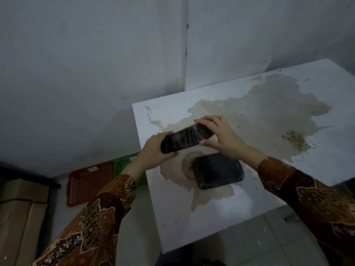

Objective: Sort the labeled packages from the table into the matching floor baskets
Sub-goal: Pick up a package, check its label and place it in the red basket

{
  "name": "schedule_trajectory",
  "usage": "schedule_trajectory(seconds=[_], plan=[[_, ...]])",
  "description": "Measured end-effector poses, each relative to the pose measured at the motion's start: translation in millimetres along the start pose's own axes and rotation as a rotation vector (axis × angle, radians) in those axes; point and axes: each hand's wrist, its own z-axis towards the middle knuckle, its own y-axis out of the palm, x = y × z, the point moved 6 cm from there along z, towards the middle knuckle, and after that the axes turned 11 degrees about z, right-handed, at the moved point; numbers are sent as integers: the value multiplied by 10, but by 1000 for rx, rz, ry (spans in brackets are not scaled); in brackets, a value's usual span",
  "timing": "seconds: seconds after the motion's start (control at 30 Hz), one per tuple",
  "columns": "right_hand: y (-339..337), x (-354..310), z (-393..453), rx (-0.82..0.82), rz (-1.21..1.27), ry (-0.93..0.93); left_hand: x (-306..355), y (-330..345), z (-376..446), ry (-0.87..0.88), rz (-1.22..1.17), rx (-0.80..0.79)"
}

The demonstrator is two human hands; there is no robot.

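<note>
1. Black film-wrapped package [187, 138] is held above the table [317, 87]: your left hand [153, 150] grips its near end, your right hand [221, 137] pinches the far end.
2. Step in hand, as judged: reading it — no label shows on this face.
3. Second package [219, 170] lies on the table, just below your hands.
4. Next: turn it, find the label, then match — red basket [89, 186] or green basket [123, 166] on the floor at left.

Held package [187, 139]: black, glossy wrap. Second package [219, 170]: black. Table [326, 89]: white, with tan-brown stain. Sleeves [99, 214]: brown-orange batik. Lower left: red basket [89, 186], green basket [123, 166], tan cardboard boxes [21, 217]. Walls [86, 64]: grey-white.
</note>
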Motion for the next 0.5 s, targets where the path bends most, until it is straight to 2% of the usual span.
schedule_trajectory(seconds=[0.1, 0.2, 0.33, 0.43, 0.5], plan=[[-196, -239, 241, 111, 96, -29, 183, -127, 16, -31, -117, 30], [-356, -473, 439, 155, 127, -27, 313, -153, 17, -73, -298, 11], [-557, -611, 520, 206, 228, -29, 367, -93, -33, -169, -686, -88], [-534, -477, 383, 246, 507, 81, 390, -85, -102, -218, -782, -87], [-365, -333, 243, 196, 622, 203, 405, -75, -127, -236, -818, -79]])
